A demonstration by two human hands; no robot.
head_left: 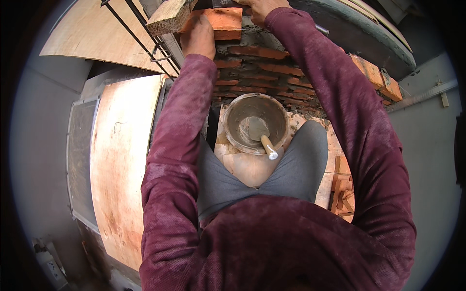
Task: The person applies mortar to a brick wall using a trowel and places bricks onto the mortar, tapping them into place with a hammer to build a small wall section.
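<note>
My left hand is closed against the left end of an orange brick on top of the brick wall. A rough piece of timber sits right beside that hand. To the right of the brick, my right hand reaches along the wall top with its fingers bent. The upper edge of the picture cuts off its fingertips, so what they hold is hidden. Below, between my knees, stands a mortar-smeared bucket. A trowel rests in it, wooden handle over the rim.
The wall has rough mortar joints. Steel bars rise at the upper left, near plywood sheets. More bricks lie on the wall at right. Broken brick pieces are beside my right leg.
</note>
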